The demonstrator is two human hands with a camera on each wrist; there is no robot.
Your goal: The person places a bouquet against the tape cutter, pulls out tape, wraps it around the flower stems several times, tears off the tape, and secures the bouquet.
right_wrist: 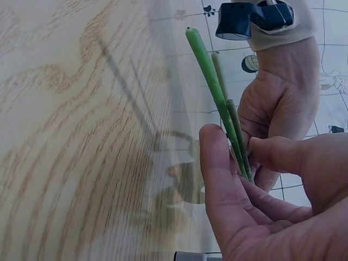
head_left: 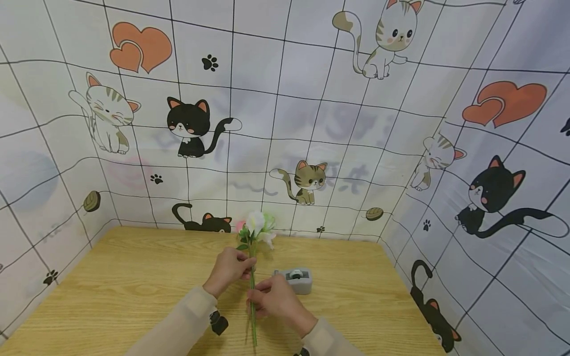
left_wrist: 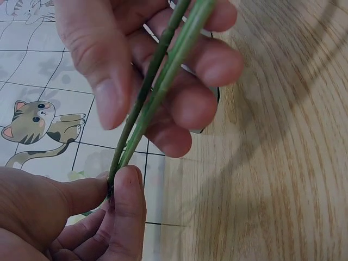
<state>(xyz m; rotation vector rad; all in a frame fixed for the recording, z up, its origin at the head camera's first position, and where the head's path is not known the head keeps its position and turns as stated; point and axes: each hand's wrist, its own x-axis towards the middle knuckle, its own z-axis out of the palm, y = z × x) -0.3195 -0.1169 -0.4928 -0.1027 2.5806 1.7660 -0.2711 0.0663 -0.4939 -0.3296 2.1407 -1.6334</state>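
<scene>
A small bunch of flowers (head_left: 256, 222), white, pale green and some pink with green leaves, is held above the table with its blooms toward the wall. My left hand (head_left: 229, 269) pinches the stems below the leaves between thumb and index finger, a grip also seen in the left wrist view. Lower down, my right hand (head_left: 278, 299) holds the same stems (left_wrist: 157, 87) between thumb and fingers. In the right wrist view, the cut stem ends (right_wrist: 209, 70) stick out past the right hand, one longer and brighter green than the others.
A grey tape dispenser (head_left: 303, 282) stands on the wooden table (head_left: 347, 306) just beyond the right hand. A white cloth wall (head_left: 254, 123) with printed cats and grid lines closes off the back and both sides.
</scene>
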